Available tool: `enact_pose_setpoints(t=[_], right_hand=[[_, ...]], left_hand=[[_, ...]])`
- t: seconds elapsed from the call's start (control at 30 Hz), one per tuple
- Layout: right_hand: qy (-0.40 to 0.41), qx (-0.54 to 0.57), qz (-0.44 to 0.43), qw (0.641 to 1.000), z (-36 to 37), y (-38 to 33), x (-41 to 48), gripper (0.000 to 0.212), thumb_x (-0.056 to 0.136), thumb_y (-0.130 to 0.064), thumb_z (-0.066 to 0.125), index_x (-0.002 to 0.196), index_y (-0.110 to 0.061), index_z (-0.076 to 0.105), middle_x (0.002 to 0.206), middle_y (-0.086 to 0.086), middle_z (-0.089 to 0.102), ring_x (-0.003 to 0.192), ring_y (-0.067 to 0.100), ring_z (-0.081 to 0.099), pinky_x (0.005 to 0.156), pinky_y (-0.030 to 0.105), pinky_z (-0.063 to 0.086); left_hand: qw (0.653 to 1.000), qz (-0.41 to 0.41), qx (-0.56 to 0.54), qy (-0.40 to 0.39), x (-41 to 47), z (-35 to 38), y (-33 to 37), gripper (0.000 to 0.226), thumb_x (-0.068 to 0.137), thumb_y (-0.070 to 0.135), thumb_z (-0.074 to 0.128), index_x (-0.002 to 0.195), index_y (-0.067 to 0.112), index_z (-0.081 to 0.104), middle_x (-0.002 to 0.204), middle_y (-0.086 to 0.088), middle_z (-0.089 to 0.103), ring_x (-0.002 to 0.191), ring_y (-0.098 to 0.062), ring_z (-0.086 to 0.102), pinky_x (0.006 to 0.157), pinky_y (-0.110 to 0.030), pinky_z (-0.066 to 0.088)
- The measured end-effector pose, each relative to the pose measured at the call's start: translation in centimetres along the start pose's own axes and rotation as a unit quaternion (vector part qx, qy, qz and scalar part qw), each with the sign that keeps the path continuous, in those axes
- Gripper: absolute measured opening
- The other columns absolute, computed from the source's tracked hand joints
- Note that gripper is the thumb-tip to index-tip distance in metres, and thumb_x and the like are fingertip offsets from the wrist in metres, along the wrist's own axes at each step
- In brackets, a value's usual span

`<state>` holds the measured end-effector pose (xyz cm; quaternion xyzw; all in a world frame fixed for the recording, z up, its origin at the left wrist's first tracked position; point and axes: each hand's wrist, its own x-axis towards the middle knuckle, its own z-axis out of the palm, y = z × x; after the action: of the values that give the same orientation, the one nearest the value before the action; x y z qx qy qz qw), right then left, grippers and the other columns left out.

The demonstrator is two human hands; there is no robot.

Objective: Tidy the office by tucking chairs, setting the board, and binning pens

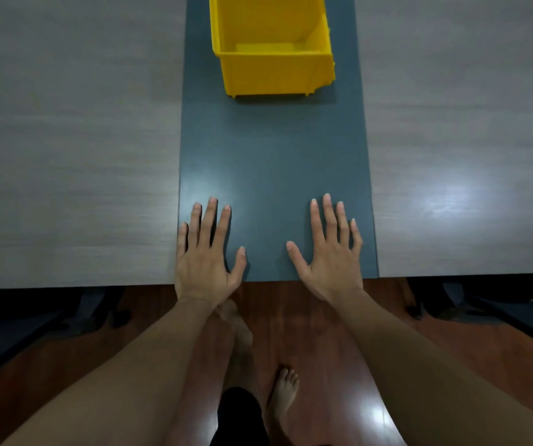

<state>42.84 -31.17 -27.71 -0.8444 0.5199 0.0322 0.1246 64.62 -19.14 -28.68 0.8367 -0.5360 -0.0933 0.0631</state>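
Observation:
A yellow plastic bin (pixel 278 72) stands on the dark grey middle strip (pixel 275 162) of the table, at the far end of the view; the part of its inside that shows holds nothing. My left hand (pixel 205 255) lies flat, palm down, at the near edge of the strip, its little finger over the seam with the pale wood top. My right hand (pixel 331 252) lies flat on the strip too, fingers spread. Both hands hold nothing. No pens, board or whole chair show.
Pale wood-grain tabletop (pixel 72 156) spreads left and right of the strip. Dark chair bases (pixel 432 300) sit in shadow under the table edge on both sides. Below is a reddish wooden floor (pixel 323 365) with my bare feet on it.

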Motion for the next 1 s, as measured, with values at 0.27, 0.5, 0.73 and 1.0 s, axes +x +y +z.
enact_pose_setpoints(t=[0.27,0.5,0.73,1.0], right_hand=[[-0.102,0.05,0.007,0.994,-2.7,-0.1,0.7,0.092,0.099,-0.073,0.037,0.164,-0.036,-0.017,0.172,-0.011,-0.026,0.161,0.019,-0.021,0.131,0.054,0.004],[-0.278,0.078,0.08,0.954,-8.3,-1.1,3.0,0.093,0.096,-0.077,0.038,0.168,-0.032,-0.001,0.176,-0.011,-0.005,0.163,0.025,-0.005,0.128,0.059,0.016],[-0.272,0.091,0.076,0.955,-13.3,-3.1,2.9,0.095,0.095,-0.075,0.043,0.167,-0.02,0.015,0.173,0.005,0.023,0.162,0.03,0.012,0.127,0.055,0.023],[-0.24,0.098,0.017,0.966,-17.5,-5.9,6.0,0.092,0.093,-0.075,0.046,0.163,-0.017,0.03,0.167,0.009,0.037,0.155,0.032,0.031,0.123,0.055,0.032]], left_hand=[[0.995,0.01,-0.037,-0.097,0.6,-3.3,-0.5,0.098,0.096,0.066,0.049,0.17,0.031,-0.006,0.178,0.004,-0.015,0.165,-0.024,-0.013,0.133,-0.052,0.008],[0.952,0.015,-0.142,-0.271,3.3,-8.4,-3.2,0.095,0.086,0.073,0.032,0.17,0.033,0.013,0.178,0.014,-0.008,0.166,-0.016,-0.005,0.134,-0.045,0.015],[0.934,-0.041,-0.204,-0.289,4.9,-15.8,-4.2,0.076,0.102,0.059,0.047,0.168,0.03,0.024,0.177,0.001,0.02,0.161,-0.022,0.025,0.128,-0.044,0.027],[0.94,-0.089,-0.248,-0.215,3.0,-22.6,-4.8,0.074,0.1,0.054,0.051,0.165,0.024,0.033,0.171,-0.004,0.033,0.154,-0.025,0.038,0.124,-0.044,0.034]])
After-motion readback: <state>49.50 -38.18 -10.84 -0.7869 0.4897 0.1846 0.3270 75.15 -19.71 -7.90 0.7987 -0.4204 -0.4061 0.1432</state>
